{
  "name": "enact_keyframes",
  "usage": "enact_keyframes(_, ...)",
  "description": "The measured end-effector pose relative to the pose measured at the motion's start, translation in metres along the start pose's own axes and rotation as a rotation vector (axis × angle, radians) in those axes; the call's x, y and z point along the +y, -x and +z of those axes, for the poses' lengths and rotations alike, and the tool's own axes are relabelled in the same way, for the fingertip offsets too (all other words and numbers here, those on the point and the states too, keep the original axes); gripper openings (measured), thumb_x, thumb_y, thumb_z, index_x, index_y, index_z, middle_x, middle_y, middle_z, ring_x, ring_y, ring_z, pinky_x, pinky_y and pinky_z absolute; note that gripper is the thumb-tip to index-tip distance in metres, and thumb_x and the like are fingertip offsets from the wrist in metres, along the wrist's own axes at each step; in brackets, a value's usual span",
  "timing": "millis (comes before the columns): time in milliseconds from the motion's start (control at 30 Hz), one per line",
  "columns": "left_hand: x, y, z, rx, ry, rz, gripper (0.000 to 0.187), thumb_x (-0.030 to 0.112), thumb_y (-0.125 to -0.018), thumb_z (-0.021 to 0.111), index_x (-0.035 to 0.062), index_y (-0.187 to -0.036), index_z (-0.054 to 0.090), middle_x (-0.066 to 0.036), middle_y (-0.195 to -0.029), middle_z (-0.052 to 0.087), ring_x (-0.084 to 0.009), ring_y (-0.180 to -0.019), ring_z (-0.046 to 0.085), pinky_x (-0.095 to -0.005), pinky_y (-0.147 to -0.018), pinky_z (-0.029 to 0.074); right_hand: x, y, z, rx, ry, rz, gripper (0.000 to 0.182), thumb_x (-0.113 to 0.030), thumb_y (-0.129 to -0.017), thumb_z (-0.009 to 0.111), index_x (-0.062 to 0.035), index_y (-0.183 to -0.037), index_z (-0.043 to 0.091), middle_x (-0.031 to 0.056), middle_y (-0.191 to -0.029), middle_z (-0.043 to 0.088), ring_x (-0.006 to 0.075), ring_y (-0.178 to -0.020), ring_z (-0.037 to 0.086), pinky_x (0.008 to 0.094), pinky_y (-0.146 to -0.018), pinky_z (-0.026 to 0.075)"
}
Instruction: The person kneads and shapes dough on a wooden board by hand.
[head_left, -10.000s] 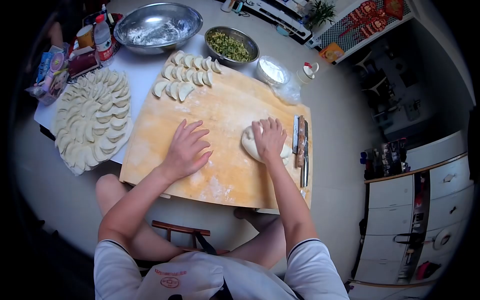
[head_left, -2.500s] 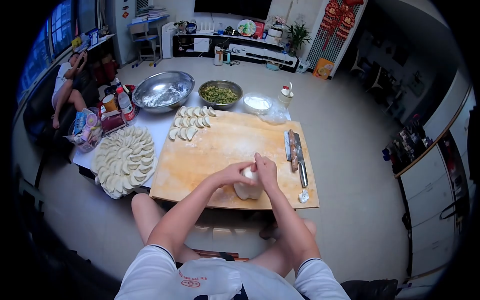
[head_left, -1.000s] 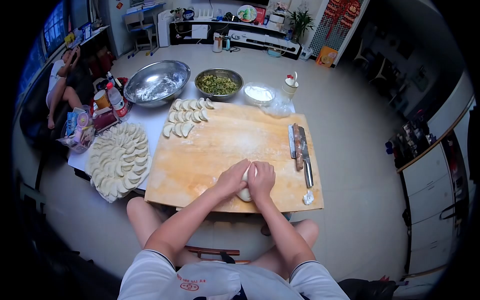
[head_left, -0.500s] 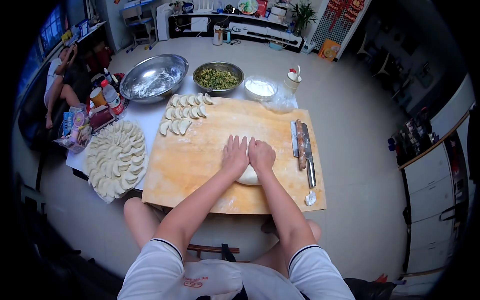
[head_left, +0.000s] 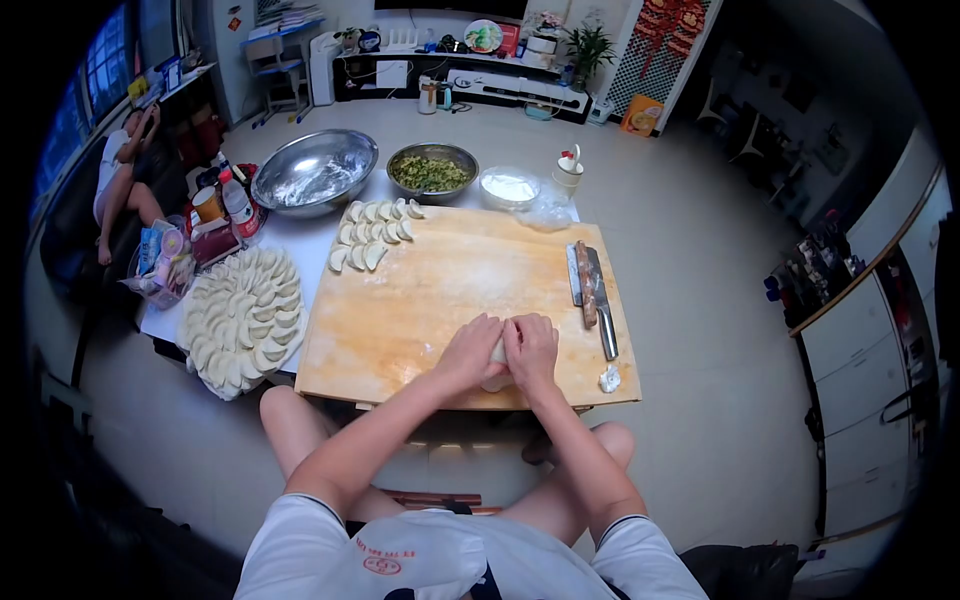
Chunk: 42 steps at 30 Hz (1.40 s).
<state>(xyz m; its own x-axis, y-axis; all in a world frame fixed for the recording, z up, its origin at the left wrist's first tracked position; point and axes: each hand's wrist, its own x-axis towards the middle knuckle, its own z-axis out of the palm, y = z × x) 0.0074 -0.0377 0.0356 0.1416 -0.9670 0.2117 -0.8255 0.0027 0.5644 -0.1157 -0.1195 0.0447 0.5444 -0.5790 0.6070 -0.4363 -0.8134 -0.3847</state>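
A ball of pale dough (head_left: pixel 497 357) lies near the front edge of the wooden board (head_left: pixel 410 310), mostly covered by my hands. My left hand (head_left: pixel 470 350) curls round its left side, and my right hand (head_left: pixel 530 347) curls round the right. The fingertips of both hands come close together at the top of the dough. Rows of folded dumplings (head_left: pixel 372 232) sit at the board's far left corner. On the right of the board lie a rolling pin (head_left: pixel 586 285) and a cleaver (head_left: pixel 604 310), with a small white lump (head_left: pixel 610 378) below them.
Left of the board is a tray heaped with dumplings (head_left: pixel 243 320). Behind stand a large metal bowl (head_left: pixel 315 172), a bowl of green filling (head_left: pixel 432 172), a bowl of flour (head_left: pixel 509 187) and a bottle (head_left: pixel 237 205). A person (head_left: pixel 125 170) sits at far left.
Both hands have drawn back toward me and changed from flat pressing with outstretched fingers to curling round the dough. The view has shifted slightly.
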Motion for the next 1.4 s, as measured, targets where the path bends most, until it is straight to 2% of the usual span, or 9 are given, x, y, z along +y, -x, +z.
enact_keyframes(133,-0.009,0.02,0.031,0.269,-0.157,0.129,0.069,0.017,-0.079,0.072,-0.0015,-0.139,0.044,-0.023,-0.147,0.041,-0.0414,-0.139,0.036,-0.0548,-0.111,0.034,0.005,0.008,0.025,0.269,0.143,-0.117,0.017,-0.025,-0.09,0.061,-0.0096,-0.094,0.067,0.0074,-0.097,0.065,0.0286,-0.091,0.059,0.0431,-0.08,0.043)
enact_keyframes(267,-0.038,-0.012,0.047,0.285,-0.107,0.092,0.058,0.017,-0.086,0.064,-0.0006,-0.138,0.045,-0.022,-0.149,0.04,-0.0413,-0.141,0.034,-0.0544,-0.111,0.034,0.025,-0.002,0.055,0.11,-0.013,0.066,0.021,-0.027,-0.092,0.059,-0.0088,-0.093,0.07,0.0093,-0.096,0.068,0.0301,-0.092,0.06,0.0439,-0.08,0.044)
enact_keyframes(467,-0.046,-0.072,0.036,0.112,-0.004,-0.255,0.049,0.02,-0.091,0.058,0.0024,-0.136,0.051,-0.019,-0.146,0.047,-0.0381,-0.141,0.038,-0.0515,-0.112,0.035,0.045,-0.055,0.083,-0.176,0.128,0.307,0.036,-0.033,-0.098,0.051,-0.0069,-0.088,0.073,0.0134,-0.092,0.07,0.0335,-0.097,0.06,0.0452,-0.083,0.045)
enact_keyframes(667,-0.06,-0.084,0.054,0.45,-0.241,-0.236,0.047,0.022,-0.092,0.056,0.0072,-0.137,0.051,-0.024,-0.15,0.039,-0.0394,-0.146,0.029,-0.0547,-0.114,0.03,0.071,-0.07,0.115,-0.043,0.221,0.225,0.043,-0.041,-0.098,0.049,-0.0063,-0.096,0.074,0.0136,-0.114,0.066,0.0327,-0.112,0.056,0.0484,-0.094,0.041)
enact_keyframes(833,-0.062,-0.076,0.052,0.212,-0.149,-0.332,0.064,0.031,-0.087,0.062,0.0052,-0.143,0.045,-0.024,-0.153,0.034,-0.0401,-0.146,0.025,-0.0552,-0.116,0.026,0.058,-0.052,0.11,-0.08,0.242,0.259,0.049,-0.045,-0.099,0.045,-0.0047,-0.113,0.068,0.0192,-0.128,0.058,0.0357,-0.12,0.053,0.0505,-0.101,0.039)
enact_keyframes(933,-0.07,-0.071,0.033,-0.038,0.095,-0.268,0.077,0.038,-0.081,0.066,0.0049,-0.146,0.043,-0.024,-0.151,0.038,-0.0411,-0.142,0.033,-0.0487,-0.117,0.029,0.041,-0.049,0.059,-0.447,0.005,0.333,0.04,-0.04,-0.098,0.049,-0.0062,-0.105,0.07,0.0166,-0.12,0.064,0.0367,-0.116,0.056,0.0489,-0.096,0.041)
enact_keyframes(1033,-0.05,-0.049,0.006,-0.141,0.154,-0.202,0.086,0.04,-0.074,0.071,0.0045,-0.147,0.04,-0.025,-0.148,0.042,-0.0418,-0.137,0.04,-0.0426,-0.116,0.031,0.024,-0.04,0.018,-0.551,-0.005,0.252,0.032,-0.035,-0.096,0.055,-0.0066,-0.105,0.068,0.0149,-0.117,0.065,0.0359,-0.108,0.059,0.0462,-0.092,0.043)
enact_keyframes(1167,-0.018,-0.013,-0.022,-0.206,0.045,-0.005,0.093,0.039,-0.07,0.076,0.0038,-0.147,0.038,-0.026,-0.147,0.042,-0.0432,-0.136,0.04,-0.0451,-0.114,0.033,0.011,-0.012,-0.008,-0.329,-0.123,0.118,0.026,-0.029,-0.092,0.06,-0.0083,-0.107,0.067,0.0112,-0.115,0.065,0.0307,-0.109,0.057,0.0447,-0.092,0.041)
enact_keyframes(1400,-0.016,0.029,0.019,0.222,-0.145,0.109,0.078,0.009,-0.076,0.072,0.0017,-0.145,0.037,-0.027,-0.147,0.04,-0.0468,-0.135,0.04,-0.0497,-0.114,0.034,-0.009,0.04,0.021,0.106,0.04,-0.043,0.035,-0.025,-0.088,0.062,-0.0088,-0.119,0.061,0.0149,-0.125,0.055,0.032,-0.114,0.052,0.0519,-0.1,0.035)
